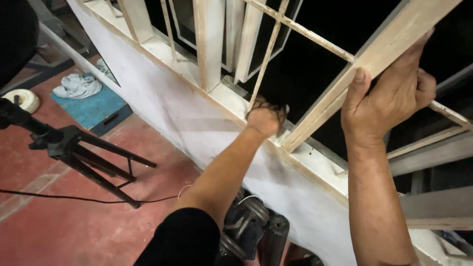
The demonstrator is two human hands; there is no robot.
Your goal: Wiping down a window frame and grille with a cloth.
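My right hand (389, 96) grips the pale wooden frame of a window sash (394, 42), thumb on its near face, fingers wrapped behind. The sash leans out at a slant, its lower corner resting on the white sill (315, 165). My left hand (265, 117) is closed at the sill beside that lower corner, next to a thin metal window bar (268, 54); something dark shows by its knuckles, and I cannot tell what it is. Beyond the window bars it is black.
A white plastered wall (162, 106) runs below the sill. A black tripod (86, 155) with a cable stands on the red floor at left. A blue mat (96, 108) with a crumpled cloth (76, 86) lies further back. Dark gear (249, 226) sits at the wall's foot.
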